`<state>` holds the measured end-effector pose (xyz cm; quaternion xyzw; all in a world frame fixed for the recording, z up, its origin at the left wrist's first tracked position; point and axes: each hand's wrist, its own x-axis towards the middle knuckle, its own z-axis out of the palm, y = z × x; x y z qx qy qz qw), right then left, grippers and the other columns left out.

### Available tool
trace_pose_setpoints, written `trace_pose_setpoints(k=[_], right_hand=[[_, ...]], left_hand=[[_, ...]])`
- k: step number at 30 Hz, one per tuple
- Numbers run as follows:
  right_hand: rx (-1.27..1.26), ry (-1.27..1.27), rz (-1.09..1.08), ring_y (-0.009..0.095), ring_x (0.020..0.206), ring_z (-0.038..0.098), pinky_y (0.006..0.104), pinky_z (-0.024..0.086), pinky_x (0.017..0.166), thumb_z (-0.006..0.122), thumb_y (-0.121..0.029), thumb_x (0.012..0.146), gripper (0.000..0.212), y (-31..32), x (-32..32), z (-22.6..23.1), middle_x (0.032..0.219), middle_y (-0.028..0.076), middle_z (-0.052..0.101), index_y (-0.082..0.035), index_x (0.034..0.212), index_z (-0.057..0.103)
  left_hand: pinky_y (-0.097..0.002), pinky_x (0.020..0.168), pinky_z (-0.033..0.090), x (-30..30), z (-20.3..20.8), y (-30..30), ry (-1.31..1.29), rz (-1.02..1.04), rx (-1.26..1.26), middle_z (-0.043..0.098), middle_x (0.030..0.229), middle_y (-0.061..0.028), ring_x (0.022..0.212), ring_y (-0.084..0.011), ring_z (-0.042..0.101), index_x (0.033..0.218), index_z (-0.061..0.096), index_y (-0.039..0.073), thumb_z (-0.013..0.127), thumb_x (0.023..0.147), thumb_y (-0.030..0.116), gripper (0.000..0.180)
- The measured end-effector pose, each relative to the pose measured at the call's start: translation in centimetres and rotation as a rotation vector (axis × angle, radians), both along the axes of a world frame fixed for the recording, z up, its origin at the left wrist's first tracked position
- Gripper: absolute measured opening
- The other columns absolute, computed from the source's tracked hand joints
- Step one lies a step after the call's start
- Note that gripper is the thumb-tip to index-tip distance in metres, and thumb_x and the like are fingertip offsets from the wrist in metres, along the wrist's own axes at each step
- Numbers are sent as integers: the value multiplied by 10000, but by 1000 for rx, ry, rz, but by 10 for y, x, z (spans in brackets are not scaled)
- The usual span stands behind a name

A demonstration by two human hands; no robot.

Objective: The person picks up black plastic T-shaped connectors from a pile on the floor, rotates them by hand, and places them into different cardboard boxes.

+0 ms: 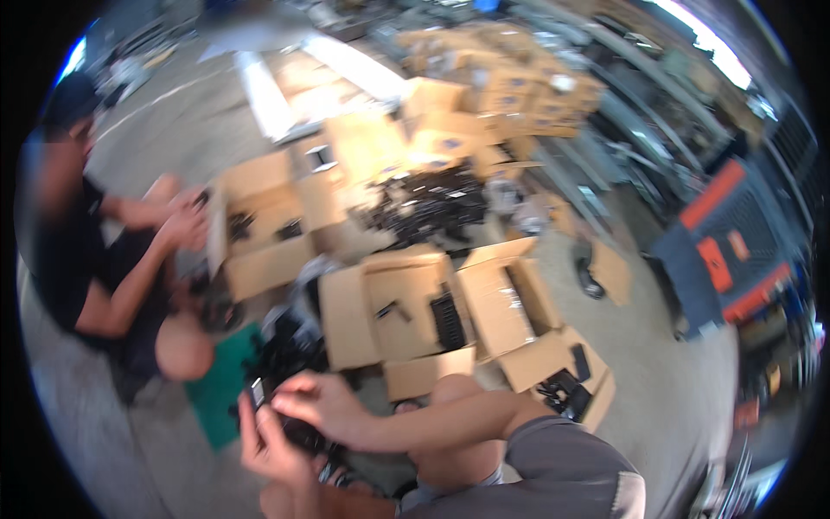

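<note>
In the lower left, my left hand (275, 448) holds a small black part (258, 394) with a pale face up between thumb and fingers. My right hand (327, 410) reaches across from the right, its fingers bent and pressed together at the part's side. Blur hides the exact kind of part. Just beyond my hands lies a heap of black pieces and clear plastic (290, 342). An open cardboard box (350, 311) ahead holds a row of black parts (447, 318) along its right side and a couple of loose ones.
A co-worker (104, 259) sits at the left, hands by another open box (264, 186). A narrower open box (493, 303) and a carton of black parts (596, 406) lie right. A black pile (428, 203), stacked cartons (519, 86) and a grey-orange plastic piece (735, 251) stand farther off.
</note>
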<state>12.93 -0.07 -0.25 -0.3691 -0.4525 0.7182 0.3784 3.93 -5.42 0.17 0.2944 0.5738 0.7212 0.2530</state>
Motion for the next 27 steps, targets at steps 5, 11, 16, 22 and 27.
trace_pose_setpoints(k=[5,11,16,22,27], right_hand=[[-153,67,-117,130,914,623,280,500,828,680,-90,891,245,-2,33,16,1013,79,679,18,1110,662],[-212,107,-75,103,897,627,244,509,803,689,-60,883,242,-8,19,24,1005,75,680,36,1102,652],[-194,69,-38,111,942,617,262,494,854,680,-59,893,222,-5,29,23,1035,74,670,22,1097,643],[-79,29,-81,104,941,618,245,505,842,661,-60,909,202,-2,30,15,1022,76,672,27,1091,642],[-72,41,-80,94,903,621,241,513,822,652,-66,918,161,-4,29,15,988,59,667,18,1056,653]], left_hand=[[-259,823,493,18,-10,10,74,-56,20,674,1070,-127,941,-141,618,1230,605,-80,659,872,-4,370],[-227,807,488,4,-19,-1,-97,-48,84,681,1055,-100,920,-108,612,1244,599,-65,691,876,15,388],[-230,810,493,10,-20,2,-90,-41,93,683,1044,-99,913,-103,613,1247,597,-63,690,876,13,389],[-235,816,494,11,-23,5,-68,-69,110,678,1058,-109,923,-112,617,1252,593,-63,686,870,-9,397],[-239,823,493,11,-21,3,-62,-72,104,678,1064,-115,933,-116,618,1252,593,-65,686,868,-13,398]])
